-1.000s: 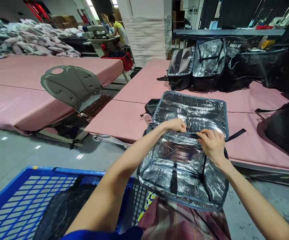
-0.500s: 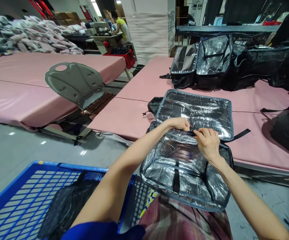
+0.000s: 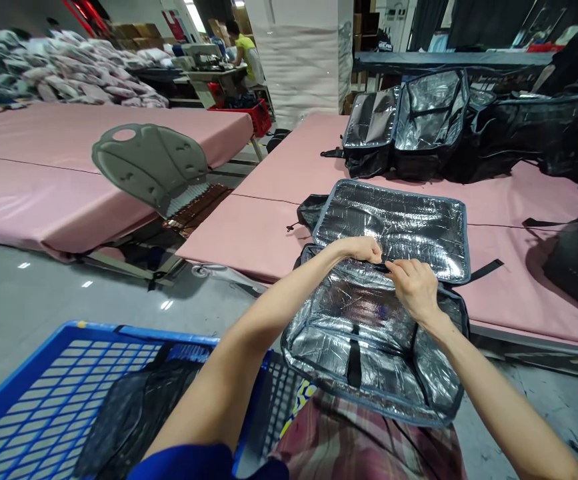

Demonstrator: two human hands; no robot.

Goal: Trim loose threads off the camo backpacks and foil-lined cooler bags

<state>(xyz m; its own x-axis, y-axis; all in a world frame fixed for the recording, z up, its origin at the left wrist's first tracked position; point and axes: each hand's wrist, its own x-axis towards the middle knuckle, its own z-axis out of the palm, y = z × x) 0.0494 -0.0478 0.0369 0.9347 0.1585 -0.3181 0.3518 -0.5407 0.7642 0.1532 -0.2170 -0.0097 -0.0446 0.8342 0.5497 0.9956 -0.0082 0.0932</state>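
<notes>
A black insulated bag (image 3: 319, 347) with a silver foil lining lies open in front of me, half over the table's near edge. Its foil-lined lid (image 3: 393, 220) is folded back onto the table. At the hinge side, my left hand (image 3: 366, 250) is closed in a fist around a dark strap or edge. Close beside it, my right hand (image 3: 413, 283) pinches the same dark strip (image 3: 383, 267) between thumb and fingers. Most of that strip is hidden by the hands. A short black strap (image 3: 354, 363) runs across the lining inside the bag.
The bag rests on a pink-covered table (image 3: 263, 227). More foil-lined bags (image 3: 431, 113) stand along its far side. A blue plastic crate (image 3: 29, 373) holding a black mesh piece is at lower left. A grey chair (image 3: 151, 163) stands between tables; a person (image 3: 246, 57) sits beyond.
Both hands stay at the hinge edge, with only a slight shift of the fingers. The whole view has moved a little; the bag otherwise looks the same.
</notes>
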